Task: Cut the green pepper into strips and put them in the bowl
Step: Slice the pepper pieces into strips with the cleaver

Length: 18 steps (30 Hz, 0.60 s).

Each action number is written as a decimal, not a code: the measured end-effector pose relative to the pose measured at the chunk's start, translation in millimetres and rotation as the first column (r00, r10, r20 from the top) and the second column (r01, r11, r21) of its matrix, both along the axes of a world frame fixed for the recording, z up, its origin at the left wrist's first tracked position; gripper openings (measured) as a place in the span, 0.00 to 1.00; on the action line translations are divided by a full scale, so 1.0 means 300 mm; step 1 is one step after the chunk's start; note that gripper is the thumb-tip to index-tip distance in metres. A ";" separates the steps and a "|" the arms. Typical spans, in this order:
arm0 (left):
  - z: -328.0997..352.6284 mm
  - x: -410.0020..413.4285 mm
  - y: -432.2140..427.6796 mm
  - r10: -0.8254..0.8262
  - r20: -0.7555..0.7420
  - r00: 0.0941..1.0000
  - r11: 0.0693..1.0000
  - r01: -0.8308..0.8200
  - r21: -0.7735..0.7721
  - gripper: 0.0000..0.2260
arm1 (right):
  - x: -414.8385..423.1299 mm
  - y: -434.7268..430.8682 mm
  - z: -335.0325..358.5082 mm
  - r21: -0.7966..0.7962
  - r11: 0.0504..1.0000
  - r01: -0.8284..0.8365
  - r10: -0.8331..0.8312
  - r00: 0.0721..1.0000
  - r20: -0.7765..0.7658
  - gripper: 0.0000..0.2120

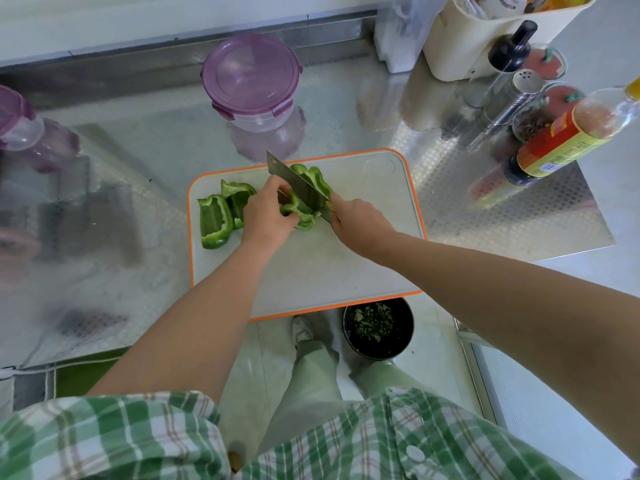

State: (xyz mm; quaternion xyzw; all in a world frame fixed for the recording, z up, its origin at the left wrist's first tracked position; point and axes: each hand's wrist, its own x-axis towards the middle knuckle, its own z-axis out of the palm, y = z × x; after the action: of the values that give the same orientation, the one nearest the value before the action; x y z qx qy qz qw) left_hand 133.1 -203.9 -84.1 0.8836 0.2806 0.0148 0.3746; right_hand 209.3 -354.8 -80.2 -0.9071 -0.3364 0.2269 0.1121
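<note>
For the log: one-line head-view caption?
Left hand holds a green pepper piece on the cutting board; right hand slices it with a cleaver.

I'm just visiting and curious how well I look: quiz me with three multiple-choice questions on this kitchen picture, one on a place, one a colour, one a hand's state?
1. Where do the two loose pepper pieces lie? A on the cutting board's left part; B in a bin; C on a lid.
2. What colour is the board's rim? A blue; B orange; C black.
3. What is the right hand doing? A lying flat; B gripping the knife; C lifting a bottle.
Answers: 1 A, they lie left of the left hand. 2 B, orange edging rings the board. 3 B, its fingers curl round the knife, blade on the held pepper piece.
</note>
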 end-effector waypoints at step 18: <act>0.029 0.070 0.034 -0.095 -0.147 0.985 0.735 0.169 0.656 0.20 | 0.095 -0.029 0.076 0.280 0.885 0.372 -0.337 0.927 -0.165 0.08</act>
State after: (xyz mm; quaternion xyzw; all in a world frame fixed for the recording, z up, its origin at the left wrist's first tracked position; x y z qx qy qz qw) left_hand 154.2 -193.5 -75.3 0.9761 0.2124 0.0415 0.0196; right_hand 237.9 -363.5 -57.3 -0.9106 -0.1891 0.1982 0.3096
